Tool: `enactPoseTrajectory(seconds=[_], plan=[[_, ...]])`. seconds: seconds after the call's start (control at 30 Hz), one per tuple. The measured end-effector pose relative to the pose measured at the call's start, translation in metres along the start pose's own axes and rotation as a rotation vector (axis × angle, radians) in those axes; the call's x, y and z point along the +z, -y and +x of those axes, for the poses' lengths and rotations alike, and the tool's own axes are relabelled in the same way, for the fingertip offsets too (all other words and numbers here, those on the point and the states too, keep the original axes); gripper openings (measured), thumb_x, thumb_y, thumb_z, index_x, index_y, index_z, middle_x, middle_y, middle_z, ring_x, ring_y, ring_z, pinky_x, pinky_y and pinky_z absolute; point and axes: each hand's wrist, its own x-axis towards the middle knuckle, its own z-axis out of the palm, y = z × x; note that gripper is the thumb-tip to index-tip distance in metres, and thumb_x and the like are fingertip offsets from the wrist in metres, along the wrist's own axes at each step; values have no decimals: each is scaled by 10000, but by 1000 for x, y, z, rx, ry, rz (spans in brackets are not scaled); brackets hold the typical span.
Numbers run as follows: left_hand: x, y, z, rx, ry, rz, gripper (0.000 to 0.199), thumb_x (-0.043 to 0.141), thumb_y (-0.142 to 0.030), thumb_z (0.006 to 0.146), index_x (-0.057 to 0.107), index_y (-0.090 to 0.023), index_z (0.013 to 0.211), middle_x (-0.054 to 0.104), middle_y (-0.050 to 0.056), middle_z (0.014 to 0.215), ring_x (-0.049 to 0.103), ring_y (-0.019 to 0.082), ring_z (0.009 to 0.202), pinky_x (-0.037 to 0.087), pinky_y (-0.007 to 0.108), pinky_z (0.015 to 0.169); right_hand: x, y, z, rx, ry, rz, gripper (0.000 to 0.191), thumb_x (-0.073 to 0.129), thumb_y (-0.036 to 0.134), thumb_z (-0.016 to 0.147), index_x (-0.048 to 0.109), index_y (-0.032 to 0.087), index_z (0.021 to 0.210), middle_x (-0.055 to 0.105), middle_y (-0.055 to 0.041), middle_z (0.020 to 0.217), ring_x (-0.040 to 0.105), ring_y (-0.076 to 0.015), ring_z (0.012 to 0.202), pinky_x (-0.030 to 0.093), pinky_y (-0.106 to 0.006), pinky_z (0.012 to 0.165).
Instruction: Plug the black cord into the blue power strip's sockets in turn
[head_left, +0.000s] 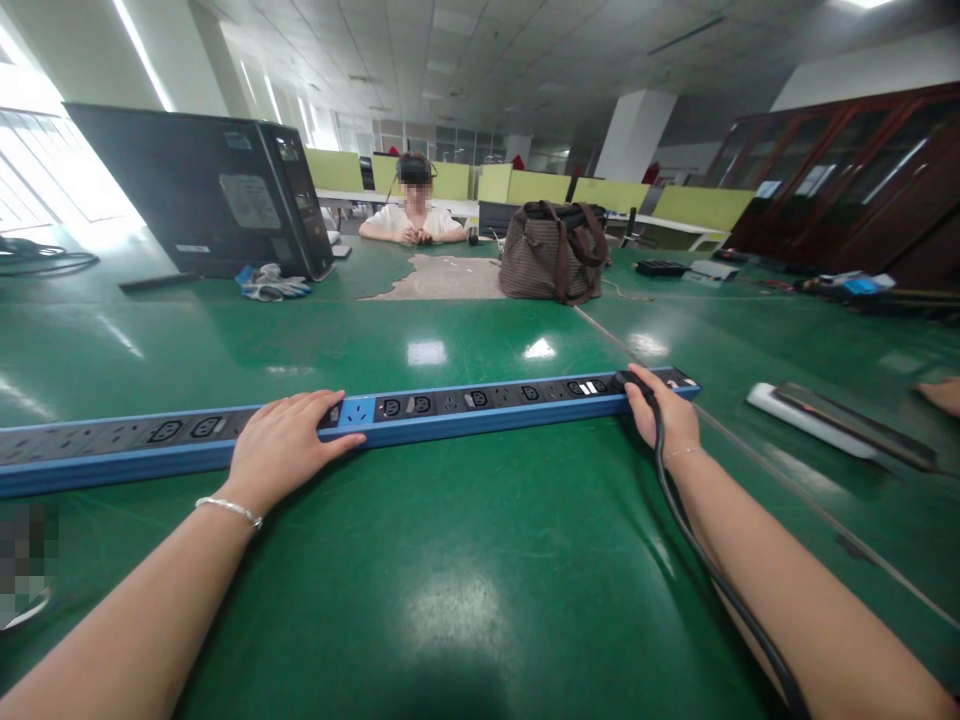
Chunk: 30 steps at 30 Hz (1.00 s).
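A long blue power strip (480, 418) with black sockets lies across the green table in front of me. My left hand (289, 440) is closed over the strip left of centre, thumb on the near side and fingers across the top. Close to the strip's right end, my right hand (664, 415) grips a black plug (624, 380) that sits at a socket; whether it is fully seated I cannot tell. From the plug a black cable (694, 540) runs down along my right forearm and out of view.
At the back left stands a black computer case (202, 190), with gloves (270, 283) beside it. A brown bag (553, 250) rests near the middle. Across the table sits a person (415, 215). On the right are a white-and-dark flat object (840, 425) and another person's hand (943, 395).
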Motion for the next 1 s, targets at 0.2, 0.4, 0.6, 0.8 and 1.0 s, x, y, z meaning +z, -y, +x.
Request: enactPoseTrajectory(seconds=[0.2,0.4,0.6,0.8,1.0], plan=[[0,0,0,0,7,-1,717,434,-667,782,517,-157,1279,591,139,1274,546,312,1156,381,448,1008,10,-7,3,18,-80,92,490,486,445,810,617,223,1227,722,-85,953,675,-267,818,524,-364,720],[-2,-1,0,3,0,2,701,435,-666,782,527,-166,1263,606,140,1250,556,310,1142,390,447,995,16,-11,5,-6,-87,172,431,453,465,810,699,216,1061,722,-80,977,655,-269,935,507,-387,833],[-1,0,0,4,-3,-11,706,431,-663,787,525,-153,1267,604,146,1249,552,323,1142,388,459,989,22,-15,6,48,-81,244,452,460,494,821,693,182,1052,711,-116,1009,635,-300,997,481,-439,880],[0,1,1,-1,10,-21,717,442,-670,775,521,-159,1272,601,144,1254,549,324,1146,383,459,994,15,-14,13,165,-353,463,568,351,538,873,687,97,999,704,-158,960,644,-291,932,490,-431,859],[-3,-1,0,-5,11,-21,713,433,-663,785,526,-149,1270,599,152,1255,551,331,1142,386,465,990,8,40,-6,-43,-170,490,454,453,482,843,665,168,1094,680,-105,1109,605,-265,1071,448,-422,959]])
